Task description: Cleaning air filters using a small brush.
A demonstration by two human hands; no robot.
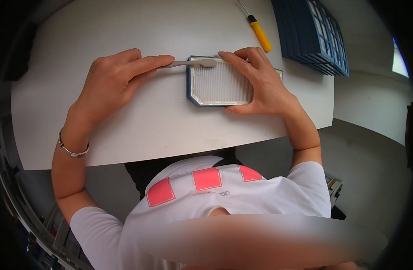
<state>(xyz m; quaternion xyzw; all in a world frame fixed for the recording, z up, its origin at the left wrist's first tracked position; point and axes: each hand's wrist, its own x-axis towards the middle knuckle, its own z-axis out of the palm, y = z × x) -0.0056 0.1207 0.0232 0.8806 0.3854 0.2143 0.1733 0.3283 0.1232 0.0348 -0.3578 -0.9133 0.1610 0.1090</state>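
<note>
A pleated air filter (pixel 220 84) in a blue frame with a pale sealing rim lies flat on the white table. My right hand (pixel 260 81) grips it across its right part, fingers at the far edge and thumb at the near edge. Between thumb and fingers of my left hand (pixel 115 81) is the handle of a small grey brush (pixel 208 63), which looks like a toothbrush. Its head lies over the filter's far left part, and its bristles are hidden beneath. Part of the filter is covered by my right hand.
Beyond my right hand, a screwdriver (pixel 260 35) with a yellow and black handle lies on the white table (pixel 142 135). A stack of blue-framed filters (pixel 304 37) stands at the table's far right edge. The table's near edge runs just before my body.
</note>
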